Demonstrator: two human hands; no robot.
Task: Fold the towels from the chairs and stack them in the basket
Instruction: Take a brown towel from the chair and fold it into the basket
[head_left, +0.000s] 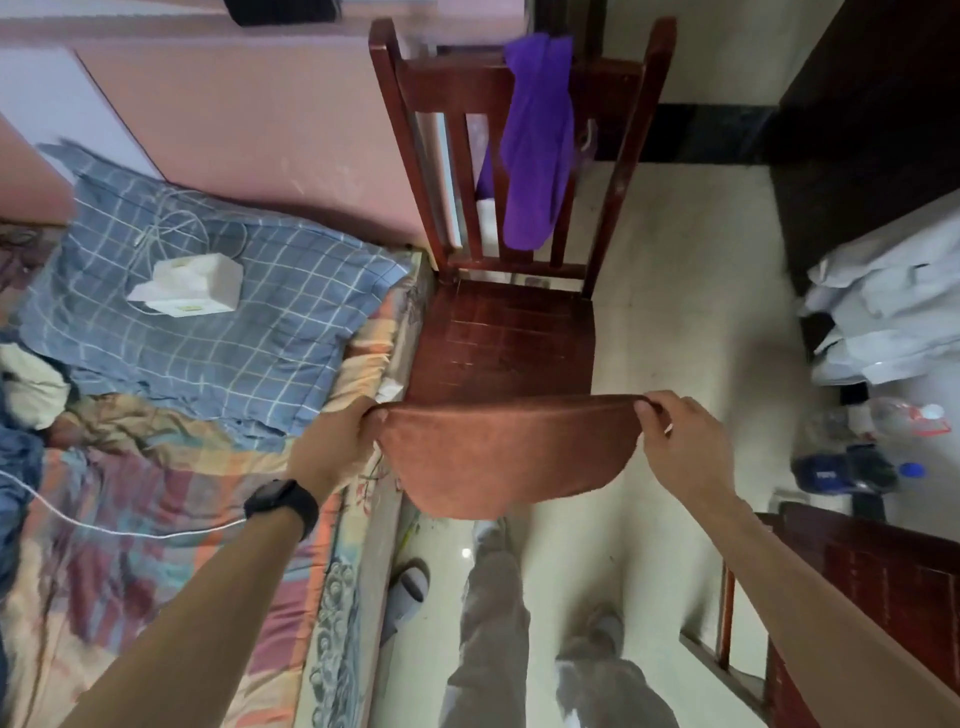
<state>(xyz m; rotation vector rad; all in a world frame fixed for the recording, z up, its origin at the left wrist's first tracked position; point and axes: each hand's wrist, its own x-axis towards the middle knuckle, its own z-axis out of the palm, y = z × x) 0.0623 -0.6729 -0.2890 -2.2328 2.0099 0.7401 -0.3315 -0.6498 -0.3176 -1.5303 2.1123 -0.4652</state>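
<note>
The person stands facing the wooden chair (498, 343) and holds a rust-brown towel (509, 457) stretched out just in front of its seat edge. The left hand (337, 441) pinches the towel's top left corner, fingers curled round the cloth. The right hand (680, 441) grips the top right corner between thumb and fingers. The upper edge runs nearly taut between the two hands, level with the front of the chair seat, and the rest sags below in a rounded curve, clear of the floor. A black watch (283, 506) sits on the left wrist.

A purple towel (535, 156) hangs over the chair's backrest, draped down across the slats toward the right side.

Left of the chair, pushed right up against it, is a bed (156, 597) with a patterned cover. A checked blue pillow (234, 338) lies on it near the chair's back leg, with a white box (187, 288) resting on top. A grey slipper (410, 587) lies on the floor in front of the chair, close to the bed's side. Well to the chair's right lie a white bundle (893, 312) and a plastic bottle (904, 415). A second wooden chair (883, 582) shows in part, to the right and nearer the person.
</note>
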